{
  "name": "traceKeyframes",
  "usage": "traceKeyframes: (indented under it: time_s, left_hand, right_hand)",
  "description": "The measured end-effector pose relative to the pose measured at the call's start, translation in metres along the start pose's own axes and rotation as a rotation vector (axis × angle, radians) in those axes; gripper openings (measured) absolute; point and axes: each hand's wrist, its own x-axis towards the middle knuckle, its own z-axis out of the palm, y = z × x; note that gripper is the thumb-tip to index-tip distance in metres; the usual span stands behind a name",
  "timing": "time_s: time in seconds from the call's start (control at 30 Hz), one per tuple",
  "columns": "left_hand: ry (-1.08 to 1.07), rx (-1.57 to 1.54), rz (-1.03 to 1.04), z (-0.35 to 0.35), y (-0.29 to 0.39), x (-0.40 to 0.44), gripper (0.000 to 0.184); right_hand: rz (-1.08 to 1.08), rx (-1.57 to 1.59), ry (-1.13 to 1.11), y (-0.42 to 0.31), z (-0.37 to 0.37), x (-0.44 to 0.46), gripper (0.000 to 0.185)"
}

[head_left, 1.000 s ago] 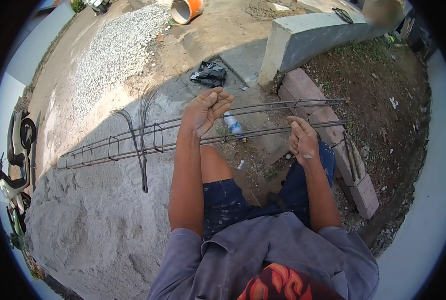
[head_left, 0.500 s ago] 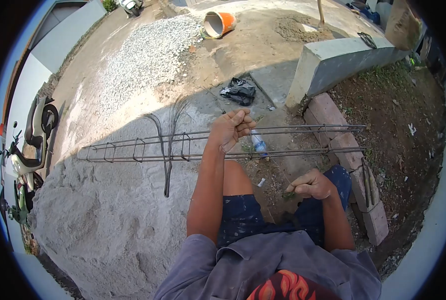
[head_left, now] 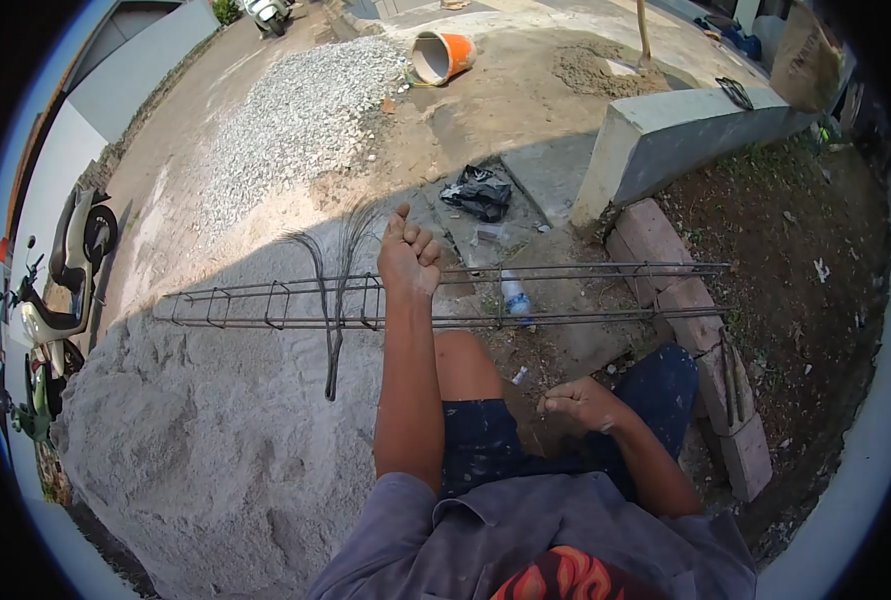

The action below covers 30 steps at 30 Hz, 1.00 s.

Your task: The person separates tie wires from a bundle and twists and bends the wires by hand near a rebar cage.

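Observation:
A long steel rebar cage (head_left: 566, 318) with square stirrups lies crosswise before me. My left hand (head_left: 409, 255) is raised in front of its far bars, fingers curled in and thumb pointing up. Whatever is in that fist, if anything, is hidden. A bundle of thin dark binding wire (head_left: 333, 350), bent double with loose ends fanned out, hangs over the cage to the left of that hand. Over my lap, near my knee, my right hand (head_left: 581, 403) is closed with thumb against fingers. Anything in its pinch is too fine to make out.
The cage spans from a grey sand heap (head_left: 206, 430) to a row of bricks (head_left: 691, 300). Beyond lie a plastic bottle (head_left: 515, 298), a black plastic bag (head_left: 478, 192), gravel (head_left: 286, 120) and an orange bucket (head_left: 444, 57). A low wall (head_left: 666, 140) stands at right.
My left hand has moved left and slightly up, its wrist turning upright. My right hand has shifted left and a little down. The cage and wire bundle have stayed nearly in place.

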Motion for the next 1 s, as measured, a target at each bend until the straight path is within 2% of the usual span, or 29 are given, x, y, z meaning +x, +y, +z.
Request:
traceKeyframes:
  time_s: [0.03,0.1,0.17,0.23,0.33,0.43,0.53,0.63,0.73,0.77,0.83,0.93,1.0]
  left_hand:
    - [0.013,-0.030,0.017,-0.004,0.007,0.004,0.027]
    - [0.011,-0.048,0.040,-0.007,0.016,0.008,0.027]
    - [0.049,-0.038,0.071,-0.006,0.023,0.009,0.027]
    - [0.116,-0.001,0.104,0.001,0.029,0.009,0.027]
    - [0.085,0.091,0.137,0.001,0.029,0.005,0.026]
    - [0.078,0.121,0.178,0.005,0.025,0.000,0.026]
    - [0.117,0.141,0.217,0.017,0.022,-0.004,0.026]
    - [0.164,0.142,0.261,0.026,0.018,-0.010,0.026]
    - [0.202,0.053,0.283,0.020,0.025,-0.005,0.027]
    - [0.210,0.015,0.266,0.018,0.028,-0.003,0.026]
    - [0.225,-0.058,0.231,0.010,0.035,0.002,0.026]
    - [0.151,-0.196,0.160,-0.001,0.041,0.002,0.025]
    - [0.052,-0.267,0.145,-0.005,0.045,0.000,0.026]
  right_hand:
    - [-0.007,0.045,-0.023,0.000,-0.002,-0.004,0.025]
    - [0.136,0.304,0.040,0.003,-0.015,-0.014,0.024]
    - [0.151,0.323,0.189,0.005,-0.022,-0.021,0.022]
    - [0.032,0.101,0.428,0.001,-0.029,-0.024,0.021]
    - [-0.256,-0.170,0.744,0.002,-0.041,-0.022,0.020]
    - [0.018,-0.317,0.607,-0.012,-0.045,-0.030,0.019]
    - [-0.121,-0.608,0.468,-0.003,-0.033,-0.026,0.020]
    - [-0.289,-0.605,0.620,0.010,-0.014,-0.014,0.026]
    - [-0.229,-0.842,0.675,0.011,-0.016,-0.015,0.037]
    - [-0.334,-0.850,0.735,0.008,-0.019,-0.015,0.038]
    - [-0.547,-0.860,0.851,0.001,-0.027,-0.015,0.042]
    - [-0.583,-0.725,0.815,-0.002,-0.045,-0.018,0.034]
    - [-0.330,-0.321,0.695,-0.003,-0.046,-0.017,0.025]
